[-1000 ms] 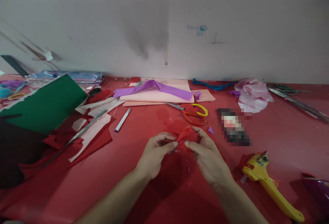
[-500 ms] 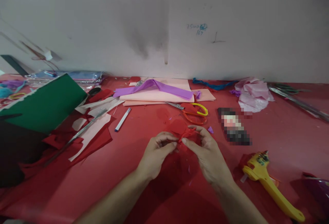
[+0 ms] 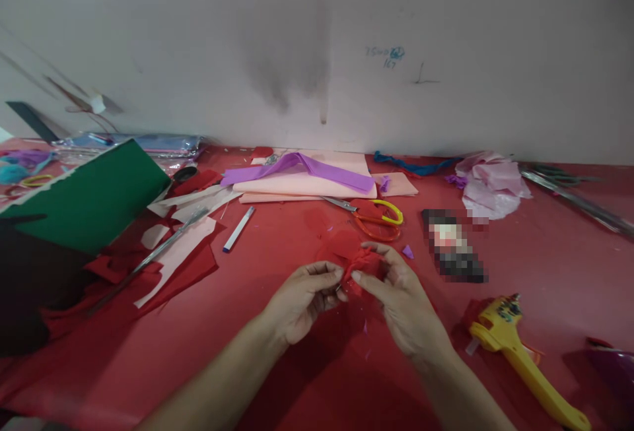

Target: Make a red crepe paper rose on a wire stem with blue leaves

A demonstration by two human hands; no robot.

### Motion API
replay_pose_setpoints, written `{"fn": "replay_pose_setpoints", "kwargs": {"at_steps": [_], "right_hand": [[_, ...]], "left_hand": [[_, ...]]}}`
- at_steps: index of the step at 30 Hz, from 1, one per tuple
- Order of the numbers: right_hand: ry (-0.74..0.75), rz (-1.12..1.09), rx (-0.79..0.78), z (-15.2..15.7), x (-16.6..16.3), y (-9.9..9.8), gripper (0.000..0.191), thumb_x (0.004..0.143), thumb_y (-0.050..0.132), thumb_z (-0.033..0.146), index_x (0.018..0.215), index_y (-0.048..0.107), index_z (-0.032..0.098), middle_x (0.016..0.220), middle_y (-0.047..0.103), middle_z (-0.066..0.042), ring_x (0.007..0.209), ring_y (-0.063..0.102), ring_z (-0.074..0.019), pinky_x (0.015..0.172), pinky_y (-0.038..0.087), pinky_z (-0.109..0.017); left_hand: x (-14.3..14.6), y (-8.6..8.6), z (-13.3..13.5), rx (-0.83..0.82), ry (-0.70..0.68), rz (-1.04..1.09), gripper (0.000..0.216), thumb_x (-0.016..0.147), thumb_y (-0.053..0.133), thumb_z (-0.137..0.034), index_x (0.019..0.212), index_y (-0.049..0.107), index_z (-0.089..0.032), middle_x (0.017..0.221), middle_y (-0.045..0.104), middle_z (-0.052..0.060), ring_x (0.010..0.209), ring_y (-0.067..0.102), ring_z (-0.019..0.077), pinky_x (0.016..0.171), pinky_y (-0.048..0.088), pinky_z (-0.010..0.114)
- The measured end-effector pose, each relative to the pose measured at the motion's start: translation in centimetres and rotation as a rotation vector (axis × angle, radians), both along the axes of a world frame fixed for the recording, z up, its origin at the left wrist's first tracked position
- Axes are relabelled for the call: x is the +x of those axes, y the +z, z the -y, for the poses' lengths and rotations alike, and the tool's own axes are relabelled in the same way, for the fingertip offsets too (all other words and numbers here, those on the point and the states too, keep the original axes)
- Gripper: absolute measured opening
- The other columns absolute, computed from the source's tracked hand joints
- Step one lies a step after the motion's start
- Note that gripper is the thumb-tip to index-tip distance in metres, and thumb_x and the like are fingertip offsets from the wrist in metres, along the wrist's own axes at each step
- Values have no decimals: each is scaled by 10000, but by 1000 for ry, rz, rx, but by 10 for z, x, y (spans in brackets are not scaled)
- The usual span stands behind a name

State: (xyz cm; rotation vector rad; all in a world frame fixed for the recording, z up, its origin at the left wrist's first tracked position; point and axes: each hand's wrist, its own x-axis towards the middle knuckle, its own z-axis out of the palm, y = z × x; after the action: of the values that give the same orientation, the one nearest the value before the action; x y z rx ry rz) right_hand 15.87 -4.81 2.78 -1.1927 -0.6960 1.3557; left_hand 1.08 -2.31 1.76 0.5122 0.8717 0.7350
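Just in front of me, a gathered piece of red crepe paper point(image 3: 364, 261) is held above the red table. My right hand point(image 3: 403, 299) pinches it between thumb and fingers from the right. My left hand point(image 3: 304, 296) is closed at its left edge, thumb against the index finger. Something thin and dark shows by the left fingertips, too small to name. Flat rounded red pieces point(image 3: 341, 243) lie right behind the fingers, hard to tell from the tabletop. Beyond them rest scissors point(image 3: 376, 214) with yellow and orange handles.
A yellow glue gun point(image 3: 515, 345) lies at the right, below a blurred-out dark object point(image 3: 453, 246). To the left are a marker point(image 3: 238, 229), paper scraps point(image 3: 183, 263) and a green board point(image 3: 94, 200). Purple strips point(image 3: 297, 170) lie on folded pink paper point(image 3: 297, 188) by the wall.
My left fingers have shifted slightly down and curled more, with the thin dark thing now showing by them. The red crepe paper has turned a little in my right hand.
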Motion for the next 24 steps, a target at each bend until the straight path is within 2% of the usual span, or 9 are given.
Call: {"fn": "replay_pose_setpoints", "kwargs": {"at_steps": [3,8,11,15,20,24], "right_hand": [[6,-17,-7,0,0,0,456,612,777,211,1014,566,253,796,650,37,699,582,-130,713,470,-290],[6,-39,0,-1,0,0,463,621,772,213,1024,548,245,850,658,24,730,591,-131,707,471,-282],[16,-71,-22,-1,0,2,468,616,777,203,1022,548,244,809,654,39,698,575,-111,688,467,-254],[21,-111,-43,-1,0,5,477,599,785,186,1014,556,239,769,649,50,647,560,-93,659,460,-234],[46,-202,-99,-2,-1,7,508,566,798,162,1012,560,218,776,661,37,646,574,-92,640,462,-223],[62,-221,-128,-1,-1,6,510,559,800,157,1010,568,214,788,664,31,625,572,-84,604,450,-211]], "left_hand": [[1,0,0,-20,22,7,210,642,768,-272,736,640,-135,628,594,-6,534,561,87,578,412,221],[2,0,2,-33,29,11,345,710,692,-471,780,635,-138,667,606,23,586,579,124,593,423,255],[1,-2,1,53,92,-20,287,680,739,-397,739,622,-142,708,591,8,640,554,102,652,423,240],[-3,-10,-5,149,177,-90,216,651,761,-278,701,603,-140,702,545,-17,606,494,69,630,393,206],[-6,-14,-9,109,133,-47,168,671,709,-201,736,564,-148,669,529,-20,555,472,66,594,387,202],[-5,-12,-9,45,75,47,158,699,646,-209,706,493,-169,582,493,-27,478,415,66,490,306,188]]}}
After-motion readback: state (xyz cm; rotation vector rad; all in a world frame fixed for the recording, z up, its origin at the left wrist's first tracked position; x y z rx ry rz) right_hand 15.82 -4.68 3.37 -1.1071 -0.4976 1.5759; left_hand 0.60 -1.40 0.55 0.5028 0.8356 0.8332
